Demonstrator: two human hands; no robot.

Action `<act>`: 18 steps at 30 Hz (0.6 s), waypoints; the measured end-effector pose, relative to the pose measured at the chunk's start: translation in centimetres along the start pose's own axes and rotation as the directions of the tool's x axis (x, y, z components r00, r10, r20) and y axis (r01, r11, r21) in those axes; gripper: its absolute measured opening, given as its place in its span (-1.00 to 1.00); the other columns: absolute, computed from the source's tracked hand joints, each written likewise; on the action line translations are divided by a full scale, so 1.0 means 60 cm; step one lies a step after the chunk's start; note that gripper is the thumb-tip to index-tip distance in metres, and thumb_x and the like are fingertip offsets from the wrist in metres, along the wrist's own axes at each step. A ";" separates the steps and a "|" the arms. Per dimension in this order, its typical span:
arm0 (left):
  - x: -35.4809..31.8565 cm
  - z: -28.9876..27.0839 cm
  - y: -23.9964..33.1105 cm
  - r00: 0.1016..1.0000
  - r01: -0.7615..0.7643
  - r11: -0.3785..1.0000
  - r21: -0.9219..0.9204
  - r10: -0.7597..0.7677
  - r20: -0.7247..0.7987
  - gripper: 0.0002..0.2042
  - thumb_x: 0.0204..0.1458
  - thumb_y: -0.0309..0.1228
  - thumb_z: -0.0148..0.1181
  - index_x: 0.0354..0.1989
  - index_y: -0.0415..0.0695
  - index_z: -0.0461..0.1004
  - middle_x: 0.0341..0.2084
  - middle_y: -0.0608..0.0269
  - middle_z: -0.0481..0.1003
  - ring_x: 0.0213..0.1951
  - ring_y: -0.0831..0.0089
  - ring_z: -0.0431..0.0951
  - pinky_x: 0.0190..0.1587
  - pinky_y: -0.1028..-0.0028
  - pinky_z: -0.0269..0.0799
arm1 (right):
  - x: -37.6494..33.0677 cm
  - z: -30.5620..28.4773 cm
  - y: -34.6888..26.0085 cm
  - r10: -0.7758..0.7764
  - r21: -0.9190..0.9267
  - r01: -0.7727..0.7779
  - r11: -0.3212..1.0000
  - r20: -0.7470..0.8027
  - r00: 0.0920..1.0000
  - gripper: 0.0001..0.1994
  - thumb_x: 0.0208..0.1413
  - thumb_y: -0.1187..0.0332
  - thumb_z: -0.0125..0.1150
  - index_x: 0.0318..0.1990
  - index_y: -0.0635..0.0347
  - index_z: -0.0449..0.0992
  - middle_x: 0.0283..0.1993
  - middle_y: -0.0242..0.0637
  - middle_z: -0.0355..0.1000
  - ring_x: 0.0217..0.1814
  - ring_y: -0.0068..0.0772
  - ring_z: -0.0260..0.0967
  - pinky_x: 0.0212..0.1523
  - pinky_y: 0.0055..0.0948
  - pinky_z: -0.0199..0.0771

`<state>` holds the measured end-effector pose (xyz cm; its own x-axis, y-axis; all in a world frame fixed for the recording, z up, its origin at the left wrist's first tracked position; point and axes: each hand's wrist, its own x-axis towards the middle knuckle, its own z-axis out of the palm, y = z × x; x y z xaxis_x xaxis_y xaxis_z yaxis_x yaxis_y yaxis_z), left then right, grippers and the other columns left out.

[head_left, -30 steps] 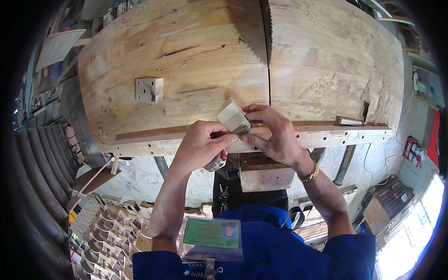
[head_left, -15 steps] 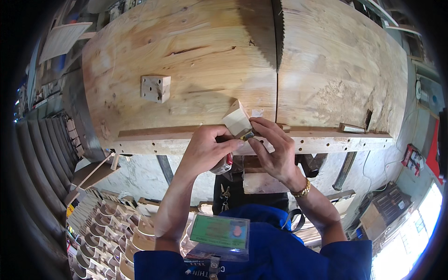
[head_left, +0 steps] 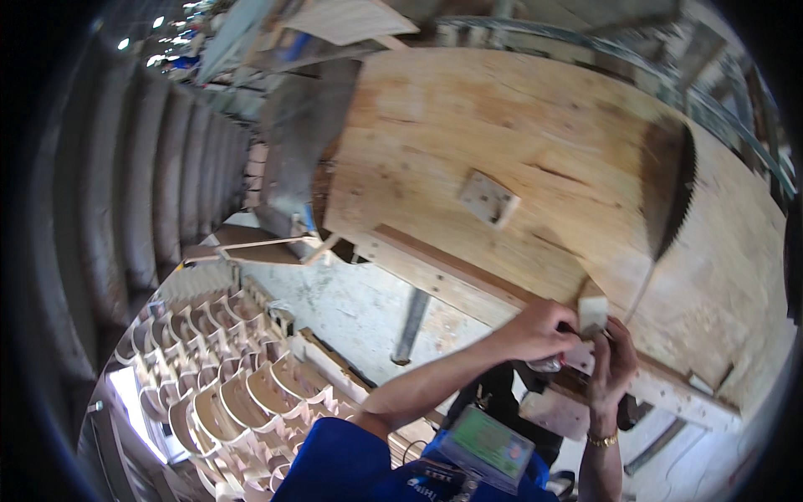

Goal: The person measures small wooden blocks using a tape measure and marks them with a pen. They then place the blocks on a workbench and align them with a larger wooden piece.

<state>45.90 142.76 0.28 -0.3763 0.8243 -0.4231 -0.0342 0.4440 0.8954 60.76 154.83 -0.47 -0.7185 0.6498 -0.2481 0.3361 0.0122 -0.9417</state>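
My view has swung round since half a second ago: the tabletop (head_left: 418, 109), square-on then, now lies aslant from 1 to 4 o'clock. I judge that only my sight has turned; the work remains at the near edge, no further along that I can see.

Grey ribbed ducting (head_left: 125, 201) at 9 to 10 o'clock. Curved wooden parts (head_left: 242, 402) between 7 and 8, ranked in rows; more of them show now. No bin walls around them that I can make out.

Toothed saw blade (head_left: 682, 192) between 2 and 3, up through the tabletop. Wooden rail (head_left: 458, 269) along the near edge.

My left hand (head_left: 539, 330), 4 o'clock: fingers curled in, closed round a silver-and-red tape measure (head_left: 548, 364), its case showing beneath the palm. My right hand (head_left: 615, 360), just beyond: thumb and fingers nearly together, pinching the near end of a pale wooden block (head_left: 593, 311). Block sits between 3 and 4, tilted over the rail; cannot tell whether it touches. Blur hides any tape across it.

Drilled block (head_left: 488, 199) at 2, flat on the tabletop, well apart from my hands.

One container sure: clear pouch (head_left: 489, 448) on my chest, 5 o'clock, with a green card inside.

Smallest: wood offcut (head_left: 701, 383) at 4, beside the rail.
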 end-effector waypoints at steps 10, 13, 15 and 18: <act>-0.010 -0.003 -0.006 0.995 0.096 0.995 0.029 -0.096 -0.019 -0.77 -0.09 -0.36 0.21 -0.41 -0.34 0.54 -0.64 -0.04 0.50 -0.54 0.28 0.57 -0.44 0.36 0.41 | -0.006 0.005 0.000 -0.100 -0.086 0.105 0.991 0.051 0.994 -0.80 0.17 0.54 0.02 -0.11 0.43 0.49 -0.01 -0.09 0.44 -0.05 -0.37 0.39 -0.10 -0.42 0.42; -0.004 -0.005 0.004 0.993 0.112 0.993 -0.023 -0.111 0.050 -0.79 -0.03 -0.38 0.20 -0.34 -0.31 0.55 -0.64 0.10 0.52 -0.55 0.52 0.52 -0.43 0.42 0.42 | -0.002 -0.001 0.003 -0.122 -0.172 0.131 0.976 0.060 0.991 -0.76 0.03 0.56 0.13 -0.11 0.36 0.51 0.02 0.01 0.46 0.07 -0.07 0.43 0.06 -0.27 0.40; -0.009 0.004 -0.019 0.999 -0.034 0.999 -0.016 0.034 -0.003 -0.79 -0.03 -0.39 0.20 -0.28 -0.27 0.56 -0.59 0.17 0.54 -0.51 0.56 0.50 -0.41 0.43 0.42 | 0.001 -0.011 0.011 -0.130 -0.118 0.151 0.981 0.173 0.976 -0.57 -0.08 0.46 0.23 0.03 0.33 0.46 0.11 0.04 0.40 0.19 0.01 0.33 0.19 -0.20 0.29; -0.002 -0.008 0.027 0.984 0.167 0.984 -0.053 -0.164 0.069 -0.80 0.02 -0.42 0.21 -0.33 -0.35 0.54 -0.59 0.17 0.54 -0.54 0.58 0.52 -0.47 0.53 0.45 | 0.024 -0.023 0.005 -0.226 -0.176 0.293 0.940 0.322 0.919 -0.32 -0.20 0.47 0.37 0.19 0.32 0.31 0.21 0.08 0.28 0.24 0.11 0.25 0.21 -0.16 0.27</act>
<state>45.45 143.21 1.87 -0.3005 0.7629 -0.5724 -0.1461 0.5562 0.8181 60.67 156.86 -0.79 -0.9326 0.3498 -0.0884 0.2128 0.3355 -0.9177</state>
